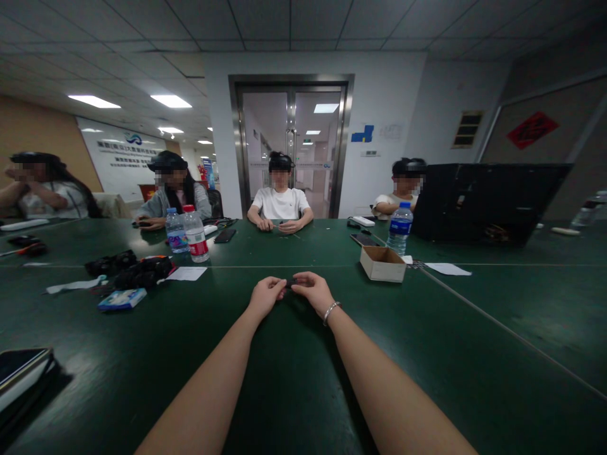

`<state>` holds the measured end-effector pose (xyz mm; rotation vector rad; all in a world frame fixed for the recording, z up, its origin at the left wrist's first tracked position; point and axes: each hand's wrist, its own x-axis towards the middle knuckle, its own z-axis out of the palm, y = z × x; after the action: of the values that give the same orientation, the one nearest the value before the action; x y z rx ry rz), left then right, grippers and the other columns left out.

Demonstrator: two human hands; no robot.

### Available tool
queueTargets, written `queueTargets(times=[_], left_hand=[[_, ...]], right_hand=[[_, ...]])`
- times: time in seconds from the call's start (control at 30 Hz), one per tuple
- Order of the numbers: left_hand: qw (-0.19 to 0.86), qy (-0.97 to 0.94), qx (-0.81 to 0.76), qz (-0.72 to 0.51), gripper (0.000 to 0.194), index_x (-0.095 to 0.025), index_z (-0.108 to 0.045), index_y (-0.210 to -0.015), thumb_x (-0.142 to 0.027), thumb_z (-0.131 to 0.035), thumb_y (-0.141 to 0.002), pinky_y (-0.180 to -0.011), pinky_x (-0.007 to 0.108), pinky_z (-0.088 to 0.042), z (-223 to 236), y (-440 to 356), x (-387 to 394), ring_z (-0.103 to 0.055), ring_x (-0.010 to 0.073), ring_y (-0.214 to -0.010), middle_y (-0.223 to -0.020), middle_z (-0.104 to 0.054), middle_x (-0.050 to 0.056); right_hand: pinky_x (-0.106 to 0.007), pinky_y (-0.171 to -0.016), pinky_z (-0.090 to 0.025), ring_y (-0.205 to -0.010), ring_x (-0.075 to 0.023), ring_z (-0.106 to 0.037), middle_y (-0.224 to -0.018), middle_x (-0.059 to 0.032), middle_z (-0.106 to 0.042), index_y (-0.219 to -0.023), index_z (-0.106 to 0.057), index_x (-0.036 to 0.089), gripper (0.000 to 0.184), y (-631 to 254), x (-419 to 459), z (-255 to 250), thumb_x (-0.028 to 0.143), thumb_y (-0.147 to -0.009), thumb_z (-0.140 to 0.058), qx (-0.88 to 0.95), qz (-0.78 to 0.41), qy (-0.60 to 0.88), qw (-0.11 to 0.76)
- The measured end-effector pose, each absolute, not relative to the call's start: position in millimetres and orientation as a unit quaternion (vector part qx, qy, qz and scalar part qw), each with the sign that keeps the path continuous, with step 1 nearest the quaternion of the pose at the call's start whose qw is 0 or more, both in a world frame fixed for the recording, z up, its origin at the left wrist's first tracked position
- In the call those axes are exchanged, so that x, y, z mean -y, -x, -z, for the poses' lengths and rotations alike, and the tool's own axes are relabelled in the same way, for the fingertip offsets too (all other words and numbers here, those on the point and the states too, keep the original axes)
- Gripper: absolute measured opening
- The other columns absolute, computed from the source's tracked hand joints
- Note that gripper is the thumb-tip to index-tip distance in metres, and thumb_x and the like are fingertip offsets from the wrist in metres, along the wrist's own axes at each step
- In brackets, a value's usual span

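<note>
Both my arms reach out over the green table (303, 354). Between my hands is a small dark object (291, 284), too small and dim to name. My left hand (266, 296) pinches its left end with thumb and fingers. From the other side, my right hand (313, 292) grips the right end, its fingers curled. A silvery bracelet (331, 312) circles my right wrist. The hands are close together, just above or resting on the tabletop; I cannot tell which.
An open cardboard box (383, 265) and a water bottle (399, 229) stand right of my hands. Two bottles, one red-capped (196, 237), a tissue pack (122, 299) and black gear (137, 270) are left. A large black case (488, 202) stands at right. Several people sit opposite.
</note>
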<state>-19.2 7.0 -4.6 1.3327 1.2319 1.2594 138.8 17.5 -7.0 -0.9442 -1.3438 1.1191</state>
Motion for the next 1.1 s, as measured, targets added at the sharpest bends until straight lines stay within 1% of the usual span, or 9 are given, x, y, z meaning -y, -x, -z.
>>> queueTargets(times=[0.17, 0.33, 0.43, 0.53, 0.6, 0.7, 0.87, 0.97, 1.1], left_hand=[[0.456, -0.562, -0.455, -0.519, 0.030, -0.013, -0.060, -0.081, -0.039, -0.066, -0.067, -0.060, 0.021, -0.046, 1.6, 19.6, -1.6, -0.056, 0.0121, -0.066, -0.072, -0.060, 0.004], [0.438, -0.589, -0.425, -0.529, 0.033, -0.016, -0.060, -0.088, -0.037, -0.068, -0.065, -0.062, 0.022, -0.047, -0.7, 17.7, 3.5, -0.056, 0.0140, -0.075, -0.082, -0.060, 0.004], [0.439, -0.581, -0.428, -0.535, 0.034, -0.015, -0.060, -0.089, -0.038, -0.069, -0.064, -0.064, 0.024, -0.048, -0.7, 18.0, 3.5, -0.057, 0.0153, -0.077, -0.084, -0.061, 0.005], [0.444, -0.567, -0.432, -0.544, 0.036, -0.015, -0.060, -0.089, -0.039, -0.069, -0.064, -0.066, 0.027, -0.049, 0.3, 19.4, 2.8, -0.057, 0.0166, -0.078, -0.082, -0.061, 0.006], [0.447, -0.573, -0.423, -0.541, 0.036, -0.015, -0.060, -0.089, -0.038, -0.070, -0.063, -0.069, 0.028, -0.049, 0.1, 20.2, 3.4, -0.058, 0.0175, -0.080, -0.083, -0.061, 0.006], [0.429, -0.599, -0.406, -0.541, 0.034, -0.014, -0.060, -0.089, -0.033, -0.070, -0.063, -0.076, 0.031, -0.048, -2.7, 20.0, 6.0, -0.059, 0.0185, -0.084, -0.088, -0.062, 0.007], [0.405, -0.616, -0.396, -0.548, 0.028, -0.014, -0.062, -0.087, -0.028, -0.069, -0.064, -0.084, 0.032, -0.045, -7.2, 18.0, 8.7, -0.060, 0.0180, -0.086, -0.090, -0.064, 0.007], [0.406, -0.610, -0.406, -0.546, 0.029, -0.013, -0.063, -0.088, -0.029, -0.070, -0.064, -0.082, 0.031, -0.046, -4.4, 17.9, 6.4, -0.061, 0.0183, -0.084, -0.089, -0.065, 0.008], [0.446, -0.580, -0.435, -0.525, 0.031, -0.011, -0.063, -0.085, -0.035, -0.069, -0.066, -0.069, 0.029, -0.049, 1.0, 17.5, 2.3, -0.062, 0.0178, -0.074, -0.078, -0.066, 0.009]], right_hand=[[-0.022, -0.053, -0.053, -0.056, -0.0133, -0.061, -0.067, -0.0038, -0.062, -0.084, -0.061, 0.010, 0.030, -139.3, -19.0, 8.0, 0.021, -0.060, -0.077, 0.518, -0.566, 0.365, 0.528], [-0.016, -0.034, -0.045, -0.041, -0.0123, -0.056, -0.050, -0.0015, -0.057, -0.081, -0.056, 0.011, 0.026, -138.3, -19.9, 7.0, 0.034, -0.075, -0.067, 0.522, -0.563, 0.374, 0.520], [-0.016, -0.036, -0.046, -0.042, -0.0118, -0.057, -0.053, -0.0013, -0.058, -0.088, -0.055, 0.012, 0.028, -140.3, -18.4, 4.9, 0.034, -0.076, -0.067, 0.523, -0.574, 0.357, 0.520], [-0.018, -0.046, -0.051, -0.051, -0.0124, -0.061, -0.060, -0.0020, -0.061, -0.096, -0.054, 0.013, 0.037, -144.7, -15.7, 2.2, 0.023, -0.068, -0.075, 0.518, -0.603, 0.321, 0.515], [-0.018, -0.047, -0.051, -0.052, -0.0128, -0.061, -0.061, -0.0032, -0.062, -0.093, -0.054, 0.012, 0.036, -147.4, -14.1, 0.3, 0.021, -0.066, -0.076, 0.515, -0.617, 0.320, 0.501], [-0.016, -0.038, -0.045, -0.044, -0.0119, -0.057, -0.056, -0.0048, -0.060, -0.079, -0.053, 0.011, 0.028, -149.0, -12.9, -2.5, 0.031, -0.073, -0.072, 0.514, -0.620, 0.356, 0.474], [-0.017, -0.034, -0.044, -0.041, -0.0130, -0.056, -0.053, -0.0072, -0.061, -0.070, -0.049, 0.012, 0.033, -147.0, -12.4, -5.3, 0.041, -0.082, -0.060, 0.524, -0.606, 0.384, 0.460], [-0.018, -0.035, -0.045, -0.042, -0.0137, -0.057, -0.054, -0.0081, -0.061, -0.070, -0.049, 0.012, 0.033, -146.9, -13.2, -4.6, 0.041, -0.083, -0.059, 0.525, -0.606, 0.386, 0.457], [-0.017, -0.039, -0.047, -0.044, -0.0127, -0.058, -0.055, -0.0078, -0.061, -0.069, -0.050, 0.011, 0.030, -147.8, -14.9, -1.8, 0.035, -0.080, -0.064, 0.528, -0.609, 0.378, 0.456]])
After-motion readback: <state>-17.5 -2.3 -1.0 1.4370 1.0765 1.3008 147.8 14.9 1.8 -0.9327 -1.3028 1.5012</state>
